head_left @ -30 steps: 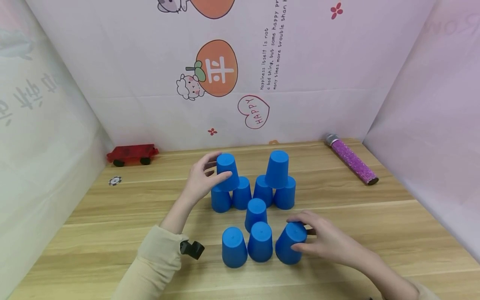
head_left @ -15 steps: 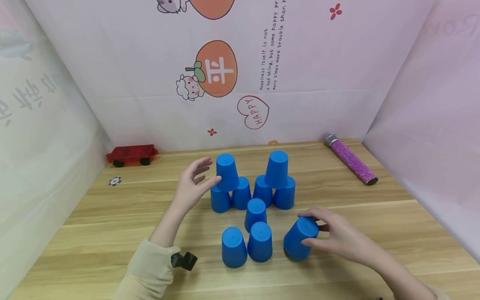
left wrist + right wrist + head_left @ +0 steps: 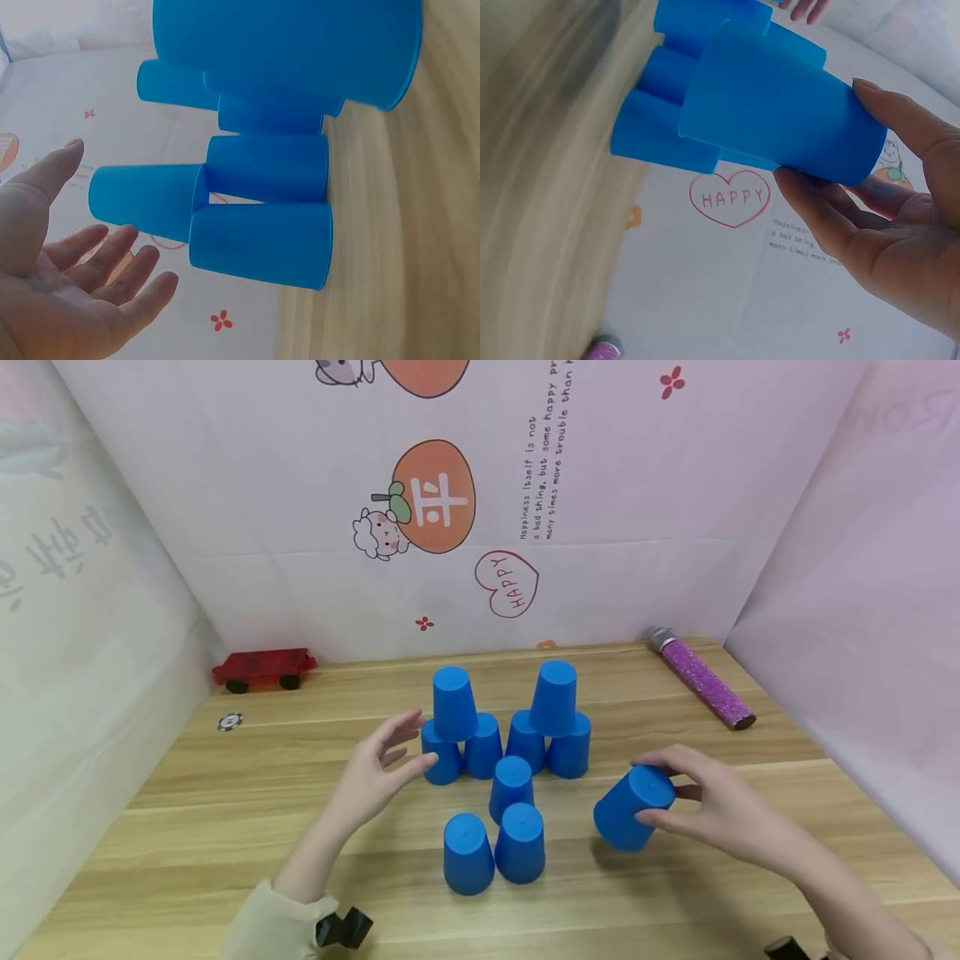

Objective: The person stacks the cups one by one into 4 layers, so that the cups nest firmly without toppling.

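Note:
My right hand grips an upside-down blue cup between thumb and fingers, tilted and lifted off the table; the right wrist view shows the same cup large in the grasp. My left hand, its fingers loosely spread and holding nothing, hovers just left of the back-left stack. That stack has one cup bridging two others; a matching stack with a top cup stands beside it. Three single inverted cups, one behind, one front left and one front right, stand nearer me.
On the wooden table lies a purple glitter microphone at the back right. A red toy car sits at the back left, with a poker chip in front of it. Printed white cloth encloses the sides and back.
The right hand has carried its cup up and to the right, away from the front row. My left hand has let go of the left stack's top cup and drawn back toward me.

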Motion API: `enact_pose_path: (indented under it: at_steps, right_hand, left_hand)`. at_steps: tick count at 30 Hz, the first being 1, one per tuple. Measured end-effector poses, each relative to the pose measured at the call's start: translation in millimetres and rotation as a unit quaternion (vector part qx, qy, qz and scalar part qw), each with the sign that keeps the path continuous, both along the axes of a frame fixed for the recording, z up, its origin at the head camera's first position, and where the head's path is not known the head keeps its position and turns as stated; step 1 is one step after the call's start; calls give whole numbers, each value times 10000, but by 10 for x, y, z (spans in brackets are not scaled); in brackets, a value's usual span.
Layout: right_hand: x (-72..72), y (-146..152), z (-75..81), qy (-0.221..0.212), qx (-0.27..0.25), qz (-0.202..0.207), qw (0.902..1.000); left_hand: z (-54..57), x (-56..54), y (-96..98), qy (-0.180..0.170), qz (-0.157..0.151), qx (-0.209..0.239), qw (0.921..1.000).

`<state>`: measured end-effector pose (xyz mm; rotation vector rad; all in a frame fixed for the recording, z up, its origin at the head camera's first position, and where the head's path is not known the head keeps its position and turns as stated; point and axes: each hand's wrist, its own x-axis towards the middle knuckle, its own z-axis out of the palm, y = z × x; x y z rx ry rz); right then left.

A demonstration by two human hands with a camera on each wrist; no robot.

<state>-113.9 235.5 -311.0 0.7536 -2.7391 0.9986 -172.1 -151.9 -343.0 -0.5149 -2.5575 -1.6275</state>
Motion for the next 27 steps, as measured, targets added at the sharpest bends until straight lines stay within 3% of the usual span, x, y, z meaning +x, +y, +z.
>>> enact_pose_path:
  at_steps: [4, 9, 13, 19, 22, 27]
  right_hand:
    - [-24, 30, 127, 256, 135, -47, 9996]
    - [-94, 56, 318, 508, 232, -38, 9984]
    - [-203, 46, 494, 492, 166, 55, 9986]
    - [-412, -47, 795, 664, 265, 113, 9974]
    - [-520, -123, 975, 556, 323, 176, 9978]
    - [-704, -330, 1209, -1, 234, 76, 9997]
  left_hand:
    - [-53, 133, 4, -84, -51, -79, 9999]
    - [-105, 250, 28, -445, -67, -204, 9988]
    - [-120, 307, 46, -638, -100, -280, 9975]
    - [-136, 394, 95, -918, -390, -293, 9946]
    - [-160, 417, 128, -1037, -616, -313, 9922]
    - [-201, 439, 183, -1255, -1004, -371, 9863]
